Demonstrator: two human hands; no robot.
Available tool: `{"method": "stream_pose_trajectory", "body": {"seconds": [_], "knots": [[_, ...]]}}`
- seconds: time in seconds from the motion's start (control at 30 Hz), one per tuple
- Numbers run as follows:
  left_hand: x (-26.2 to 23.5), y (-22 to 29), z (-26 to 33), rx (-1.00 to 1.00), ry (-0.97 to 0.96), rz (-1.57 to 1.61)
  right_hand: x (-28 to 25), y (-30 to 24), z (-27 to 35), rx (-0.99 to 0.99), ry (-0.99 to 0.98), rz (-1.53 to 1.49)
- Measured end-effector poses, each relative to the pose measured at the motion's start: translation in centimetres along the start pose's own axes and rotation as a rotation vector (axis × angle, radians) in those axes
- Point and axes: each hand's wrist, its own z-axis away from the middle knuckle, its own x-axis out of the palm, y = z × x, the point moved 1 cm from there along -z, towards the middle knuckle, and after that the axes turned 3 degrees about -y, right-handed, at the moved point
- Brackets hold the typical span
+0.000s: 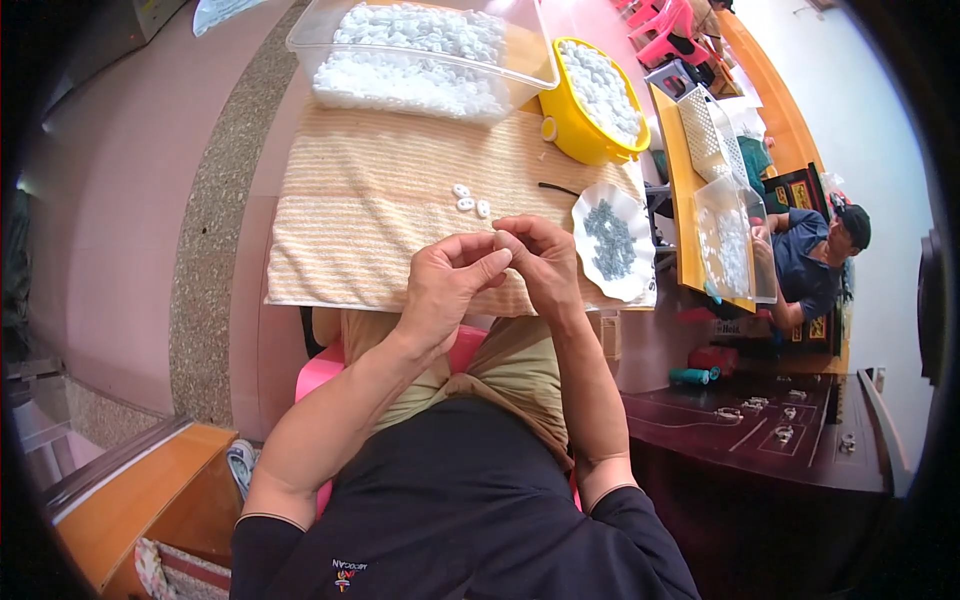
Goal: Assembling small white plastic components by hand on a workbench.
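Note:
My left hand [440,290] and my right hand [545,265] meet above the front part of a striped towel [345,200]. Thumbs and fingers of both are pinched together at the tips. Whatever they hold is too small and covered to make out. Just beyond the fingertips lie a few small white plastic pieces [466,204] with dark spots on them. To the right of my right hand sits a white dish with a wavy rim [633,278], holding a heap of small grey parts [610,240]. A thin black stick [558,187] lies by the dish's far edge.
A clear plastic bin [535,70] full of white pieces stands at the towel's far side. Beside it is a yellow bucket [570,130], also full. A co-worker [805,245] sits at another table [688,235] on the right. A dark, glossy surface [720,440] lies nearer.

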Motion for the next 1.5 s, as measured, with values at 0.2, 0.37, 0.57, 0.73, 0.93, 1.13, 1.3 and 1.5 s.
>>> {"method": "stream_pose_trajectory", "body": {"seconds": [0.2, 0.37, 0.57, 0.73, 0.93, 1.13, 1.3, 1.5], "knots": [[-0.3, 0.1, -0.1, -0.007, -0.029, 0.054, 0.5, 0.2, 0.7, 0.017, -0.003, -0.253], [-0.3, 0.0, -0.1, -0.026, -0.040, 0.074, 0.2, 0.5, 1.5, 0.023, 0.022, -0.338], [-0.5, -0.3, -0.3, 0.007, -0.050, 0.125, -0.1, 0.2, 1.6, -0.205, -0.022, -0.045], [-0.5, -0.5, -0.4, 0.017, -0.030, 0.105, 0.1, -0.1, 2.0, -0.315, 0.009, 0.119], [-0.6, -1.2, -0.4, 0.011, -0.047, 0.080, -0.2, -0.1, 2.6, -0.344, 0.042, 0.233], [-0.4, -0.9, -0.4, -0.002, -0.026, 0.096, -2.9, -0.9, 4.1, -0.303, 0.036, 0.354], [-0.3, -0.7, -0.2, -0.003, 0.021, 0.089, -8.8, -1.0, 5.6, -0.133, 0.178, 0.504], [-0.5, -0.9, -0.3, -0.002, 0.004, 0.075, -16.2, -1.3, 6.3, -0.039, 0.309, 0.958]]}}
